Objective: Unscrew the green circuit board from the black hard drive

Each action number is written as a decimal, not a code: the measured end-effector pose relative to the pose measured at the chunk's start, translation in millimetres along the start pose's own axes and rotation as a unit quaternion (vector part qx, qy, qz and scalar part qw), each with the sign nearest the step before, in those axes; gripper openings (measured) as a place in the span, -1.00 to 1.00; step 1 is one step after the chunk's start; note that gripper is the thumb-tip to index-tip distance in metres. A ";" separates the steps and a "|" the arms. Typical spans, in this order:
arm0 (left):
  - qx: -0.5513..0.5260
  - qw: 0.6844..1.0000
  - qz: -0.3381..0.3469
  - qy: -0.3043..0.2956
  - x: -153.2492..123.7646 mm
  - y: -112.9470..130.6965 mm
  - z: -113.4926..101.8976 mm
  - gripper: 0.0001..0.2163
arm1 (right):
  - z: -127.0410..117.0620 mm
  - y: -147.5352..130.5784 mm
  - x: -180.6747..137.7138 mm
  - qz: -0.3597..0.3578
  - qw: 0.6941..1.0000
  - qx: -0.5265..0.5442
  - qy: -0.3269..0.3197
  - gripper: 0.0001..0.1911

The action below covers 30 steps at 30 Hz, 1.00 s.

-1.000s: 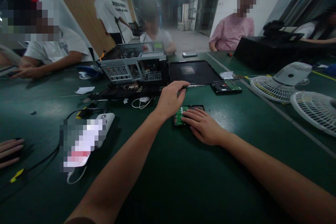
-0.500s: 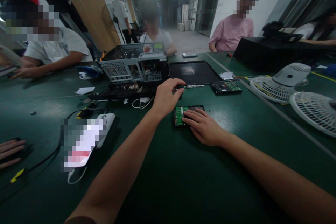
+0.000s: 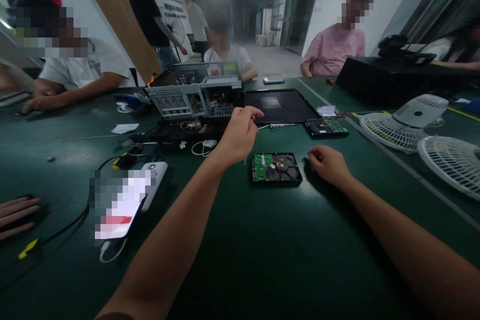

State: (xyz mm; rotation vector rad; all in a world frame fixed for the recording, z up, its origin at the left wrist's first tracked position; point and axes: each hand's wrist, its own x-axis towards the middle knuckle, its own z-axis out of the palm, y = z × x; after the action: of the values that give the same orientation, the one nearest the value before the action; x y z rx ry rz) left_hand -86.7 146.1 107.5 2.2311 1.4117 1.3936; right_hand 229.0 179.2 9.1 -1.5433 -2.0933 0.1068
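Observation:
A hard drive (image 3: 277, 167), green circuit board and dark metal showing, lies on the green table between my hands. My left hand (image 3: 242, 132) is above and behind its left end, fingers curled with the index finger reaching right. A thin pale sliver shows under that hand; I cannot make out what it is. To the right of the drive, my right hand (image 3: 328, 164) is closed in a pinch, with its fingertips beside a tiny dark piece (image 3: 303, 160) on the table. A screwdriver (image 3: 283, 125) lies farther back, next to a black panel (image 3: 288, 105).
An open computer case (image 3: 172, 102) stands at the back left. A second hard drive (image 3: 326, 127) and white fans (image 3: 408, 115) are on the right. A phone (image 3: 125, 205) with a cable lies left. Another person's hand (image 3: 17, 215) rests at the left edge; several people are around.
My right hand has lifted off the hard drive and moved right, its spread fingers now pinched. My left hand's fingers have curled in. In the background, people walking have shifted right.

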 end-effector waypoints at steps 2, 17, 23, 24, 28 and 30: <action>0.026 0.999 0.007 -0.043 -1.4 1.0 0.9 -0.76 | -0.9 11.6 3.2 0.015 0.999 0.033 -0.036 -0.79; 0.156 0.929 -0.046 -0.331 -21.7 -39.0 36.8 -0.50 | 3.0 -0.6 -4.9 -0.060 0.997 -0.022 -0.043 -0.73; 0.152 0.920 -0.052 -0.356 -22.0 -40.5 40.4 -0.55 | 5.7 -2.0 -6.2 -0.086 0.995 -0.038 -0.041 -0.81; 0.154 0.919 -0.052 -0.358 -21.9 -40.9 40.4 -0.56 | 6.1 -1.7 -6.4 -0.087 0.994 -0.042 -0.042 -0.82; 0.158 0.915 -0.060 -0.366 -21.1 -41.0 37.9 -0.58 | 7.2 -0.7 -6.4 -0.088 0.994 -0.050 -0.044 -0.83; 0.161 0.911 -0.068 -0.374 -20.6 -40.0 35.6 -0.58 | 7.0 -0.6 -6.3 -0.088 0.993 -0.053 -0.048 -0.83</action>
State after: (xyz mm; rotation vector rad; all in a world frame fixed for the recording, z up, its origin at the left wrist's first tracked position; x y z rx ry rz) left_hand -87.0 163.3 52.8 2.3821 1.5015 0.1825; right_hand 226.6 175.0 1.0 -1.4297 -2.3359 0.0061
